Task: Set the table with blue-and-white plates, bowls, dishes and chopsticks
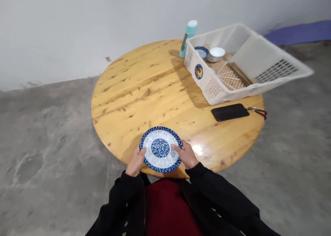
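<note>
Holding blue-rimmed plate (160, 148), underside hidden, left hand (136, 161) opposite right hand (187, 154)

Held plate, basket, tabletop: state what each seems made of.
Held plate: probably glazed ceramic, from its blue-patterned white surface; perhaps melamine. Basket: likely matte molded plastic, given white latticed walls. Tabletop: apparently varnished wood, showing knots and a glossy reflection.

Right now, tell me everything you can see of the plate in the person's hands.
The plate is round and looks ceramic: a dark blue patterned rim, a pale band with faint floral figures, and a blue-and-white mottled disc at the centre. Its face is turned up toward the camera, over the near edge of the wooden table. The left hand grips its left rim; the right hand grips the right, thumb across the face.
</note>
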Motion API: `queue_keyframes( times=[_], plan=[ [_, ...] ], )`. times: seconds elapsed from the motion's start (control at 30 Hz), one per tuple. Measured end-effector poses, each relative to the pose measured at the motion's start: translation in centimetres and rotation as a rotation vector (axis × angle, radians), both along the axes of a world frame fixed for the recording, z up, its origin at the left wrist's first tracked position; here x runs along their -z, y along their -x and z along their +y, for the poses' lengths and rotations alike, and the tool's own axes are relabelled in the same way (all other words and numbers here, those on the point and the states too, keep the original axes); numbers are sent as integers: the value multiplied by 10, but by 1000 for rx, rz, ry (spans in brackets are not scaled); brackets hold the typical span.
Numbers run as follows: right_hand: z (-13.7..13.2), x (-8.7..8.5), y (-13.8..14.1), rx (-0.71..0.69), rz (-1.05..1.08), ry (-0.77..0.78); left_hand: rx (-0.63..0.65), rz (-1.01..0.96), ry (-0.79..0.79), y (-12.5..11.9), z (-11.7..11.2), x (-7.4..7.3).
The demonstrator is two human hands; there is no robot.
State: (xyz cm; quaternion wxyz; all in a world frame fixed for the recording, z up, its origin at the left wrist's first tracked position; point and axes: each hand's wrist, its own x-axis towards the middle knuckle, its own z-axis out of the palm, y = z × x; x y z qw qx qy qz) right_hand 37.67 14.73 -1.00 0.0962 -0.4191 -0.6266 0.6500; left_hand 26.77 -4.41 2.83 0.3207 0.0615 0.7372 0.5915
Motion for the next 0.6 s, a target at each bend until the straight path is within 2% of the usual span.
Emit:
queue_keyframes(
  times=[0.13, 0.33, 0.47, 0.6],
  plan=[
    [-9, 11, 40, 174, -11, 68, 124, 74, -9, 64, 7, 15],
    [-18, 28, 121, 344, 36, 160, 260, 143, 16, 166, 17, 39],
    [-7, 41, 171, 417, 58, 156, 282, 146, -21, 223, 42, 50],
    [17, 54, 210, 447, 14, 82, 282, 85, -32, 264, 74, 54]
  ],
)
